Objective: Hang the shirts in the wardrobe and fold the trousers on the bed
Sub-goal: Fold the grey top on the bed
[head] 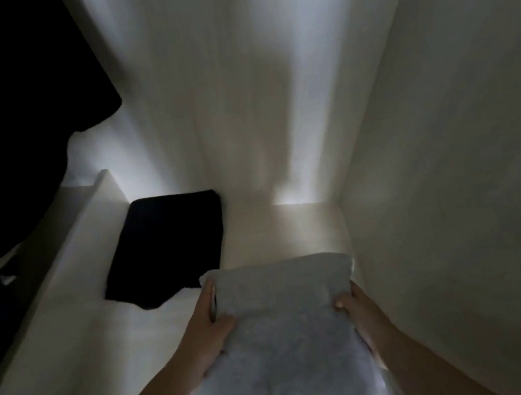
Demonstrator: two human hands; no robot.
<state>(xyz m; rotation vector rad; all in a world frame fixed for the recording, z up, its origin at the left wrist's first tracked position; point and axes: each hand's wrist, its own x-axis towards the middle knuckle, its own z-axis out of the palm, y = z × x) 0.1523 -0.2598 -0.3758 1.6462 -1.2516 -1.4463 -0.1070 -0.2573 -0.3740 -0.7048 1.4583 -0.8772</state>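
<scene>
two hands carried a folded grey garment (pixel 287 318) over the pale wardrobe shelf (pixel 82 361) in the head view: the left hand (pixel 210 328) and right hand (pixel 355 311) each clasped a side edge, thumbs on top, apparently to keep the fold flat. it sat at the shelf's right, near a folded black garment (pixel 166 245), seemingly to be set beside it.
</scene>
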